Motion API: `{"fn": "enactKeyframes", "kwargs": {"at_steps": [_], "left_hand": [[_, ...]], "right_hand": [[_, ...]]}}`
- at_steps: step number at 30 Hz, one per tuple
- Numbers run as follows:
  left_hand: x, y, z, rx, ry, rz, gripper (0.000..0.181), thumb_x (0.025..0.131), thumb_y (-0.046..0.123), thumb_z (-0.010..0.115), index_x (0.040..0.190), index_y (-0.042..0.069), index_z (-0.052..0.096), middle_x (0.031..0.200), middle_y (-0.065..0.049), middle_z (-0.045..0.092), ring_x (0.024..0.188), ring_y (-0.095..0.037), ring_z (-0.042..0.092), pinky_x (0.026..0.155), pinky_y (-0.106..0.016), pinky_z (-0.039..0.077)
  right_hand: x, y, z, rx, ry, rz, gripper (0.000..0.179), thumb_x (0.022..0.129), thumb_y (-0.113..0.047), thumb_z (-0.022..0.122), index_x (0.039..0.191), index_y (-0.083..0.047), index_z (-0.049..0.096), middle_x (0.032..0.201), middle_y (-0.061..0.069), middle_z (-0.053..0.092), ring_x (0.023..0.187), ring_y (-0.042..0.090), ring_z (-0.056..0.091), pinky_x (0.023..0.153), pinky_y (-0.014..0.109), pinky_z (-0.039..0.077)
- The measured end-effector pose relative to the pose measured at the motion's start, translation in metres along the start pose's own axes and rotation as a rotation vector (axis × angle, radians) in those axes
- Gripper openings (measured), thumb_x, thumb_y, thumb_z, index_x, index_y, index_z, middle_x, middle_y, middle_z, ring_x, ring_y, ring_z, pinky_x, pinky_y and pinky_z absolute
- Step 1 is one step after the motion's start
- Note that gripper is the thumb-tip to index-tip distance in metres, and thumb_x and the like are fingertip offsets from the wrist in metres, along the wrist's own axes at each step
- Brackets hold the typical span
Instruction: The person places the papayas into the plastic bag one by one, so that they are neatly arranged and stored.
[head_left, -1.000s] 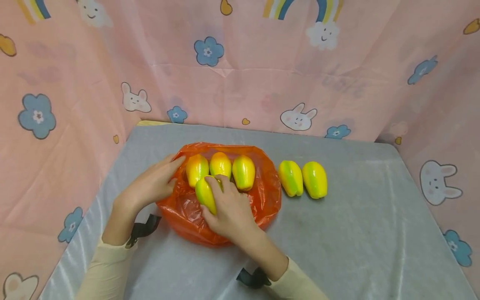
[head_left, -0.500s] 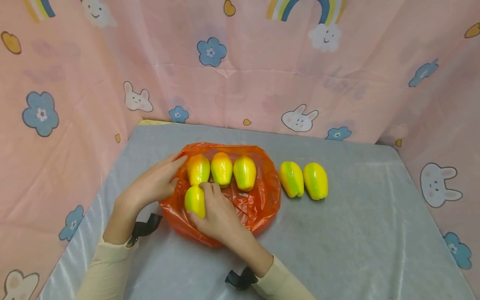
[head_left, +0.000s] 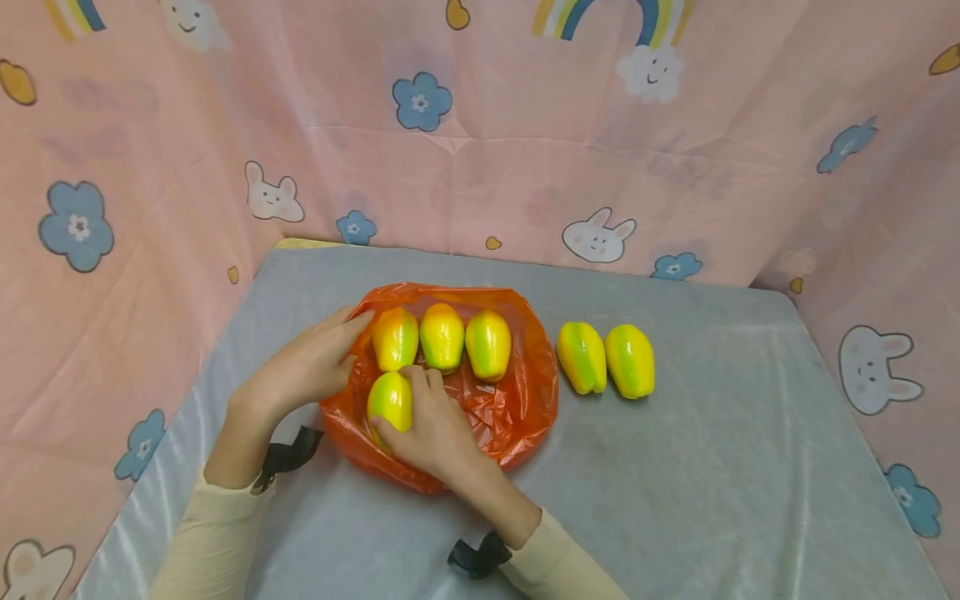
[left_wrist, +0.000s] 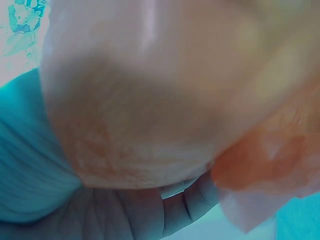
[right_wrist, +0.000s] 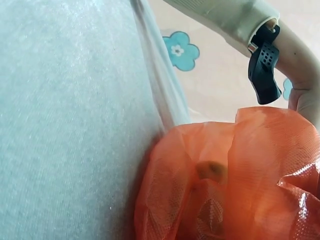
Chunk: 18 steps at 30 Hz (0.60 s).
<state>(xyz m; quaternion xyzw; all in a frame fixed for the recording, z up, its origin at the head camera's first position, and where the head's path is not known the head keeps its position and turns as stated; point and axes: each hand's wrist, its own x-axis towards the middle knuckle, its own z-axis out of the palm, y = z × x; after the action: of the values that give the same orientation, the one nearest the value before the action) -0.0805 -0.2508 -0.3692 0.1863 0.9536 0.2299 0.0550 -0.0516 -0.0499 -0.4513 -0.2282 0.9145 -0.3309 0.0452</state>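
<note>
An orange-red plastic bag (head_left: 525, 408) lies with its mouth spread wide in the head view. Three glossy yellow-green papayas (head_left: 487, 346) sit in a row along its far side. My right hand (head_left: 435, 433) grips another papaya (head_left: 388, 398) at the bag's near left, thumb on the near side and fingers over the top. At the left rim, my left hand (head_left: 307, 367) holds the bag's edge, fingers reaching along it. Thin bag film (left_wrist: 140, 100) fills most of the left wrist view. In the right wrist view the bag's outer side (right_wrist: 270, 165) hides the right hand.
Two more papayas (head_left: 581, 358) lie side by side just right of the bag on the grey cloth-covered table (head_left: 697, 467). Pink printed curtains (head_left: 510, 175) enclose the back and sides. A black strap (head_left: 292, 452) is on the left wrist.
My right hand has carried its papaya left and toward me, down to the bag's near left part, then moved hardly at all. The left hand stays at the rim.
</note>
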Motion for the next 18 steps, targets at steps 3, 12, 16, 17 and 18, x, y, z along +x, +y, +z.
{"fn": "enactKeyframes", "kwargs": {"at_steps": [3, 12, 16, 17, 18], "left_hand": [[0.001, 0.000, 0.001, -0.010, -0.009, -0.013, 0.065, 0.095, -0.008, 0.055, 0.158, -0.005, 0.042, 0.164, -0.024, 0.045, 0.144, -0.044, 0.052, 0.121, -0.062, 0.043], [0.002, 0.002, -0.001, -0.011, -0.025, -0.033, 0.065, 0.097, -0.005, 0.058, 0.159, -0.006, 0.040, 0.162, -0.026, 0.046, 0.144, -0.045, 0.051, 0.121, -0.063, 0.043], [0.002, 0.001, 0.000, -0.008, -0.031, -0.032, 0.065, 0.098, -0.003, 0.059, 0.159, -0.006, 0.039, 0.163, -0.026, 0.045, 0.145, -0.045, 0.050, 0.121, -0.063, 0.042], [0.002, 0.001, 0.001, -0.008, -0.032, -0.032, 0.065, 0.098, -0.003, 0.059, 0.159, -0.006, 0.039, 0.163, -0.026, 0.044, 0.146, -0.045, 0.050, 0.121, -0.063, 0.042], [0.002, 0.001, 0.001, -0.007, -0.034, -0.033, 0.065, 0.098, -0.003, 0.059, 0.159, -0.006, 0.039, 0.164, -0.026, 0.044, 0.146, -0.046, 0.049, 0.121, -0.063, 0.042]], "right_hand": [[0.001, 0.002, 0.000, 0.013, 0.002, 0.010, 0.066, 0.091, -0.044, 0.078, 0.140, -0.009, 0.051, 0.124, 0.014, 0.059, 0.093, 0.022, 0.063, 0.082, 0.033, 0.060], [-0.001, 0.000, -0.004, 0.004, -0.021, 0.046, 0.073, 0.092, -0.054, 0.076, 0.146, -0.012, 0.050, 0.129, 0.012, 0.058, 0.099, 0.023, 0.063, 0.087, 0.036, 0.059], [-0.003, -0.002, -0.009, -0.016, -0.018, 0.035, 0.070, 0.094, -0.053, 0.074, 0.146, -0.011, 0.052, 0.129, 0.013, 0.059, 0.100, 0.024, 0.064, 0.088, 0.037, 0.059], [-0.004, -0.002, -0.011, -0.022, -0.017, 0.031, 0.069, 0.094, -0.052, 0.074, 0.146, -0.011, 0.052, 0.130, 0.014, 0.059, 0.100, 0.025, 0.065, 0.089, 0.038, 0.060], [-0.004, -0.002, -0.013, -0.029, -0.015, 0.028, 0.068, 0.095, -0.050, 0.073, 0.146, -0.011, 0.053, 0.131, 0.014, 0.060, 0.101, 0.025, 0.067, 0.089, 0.039, 0.061]]}}
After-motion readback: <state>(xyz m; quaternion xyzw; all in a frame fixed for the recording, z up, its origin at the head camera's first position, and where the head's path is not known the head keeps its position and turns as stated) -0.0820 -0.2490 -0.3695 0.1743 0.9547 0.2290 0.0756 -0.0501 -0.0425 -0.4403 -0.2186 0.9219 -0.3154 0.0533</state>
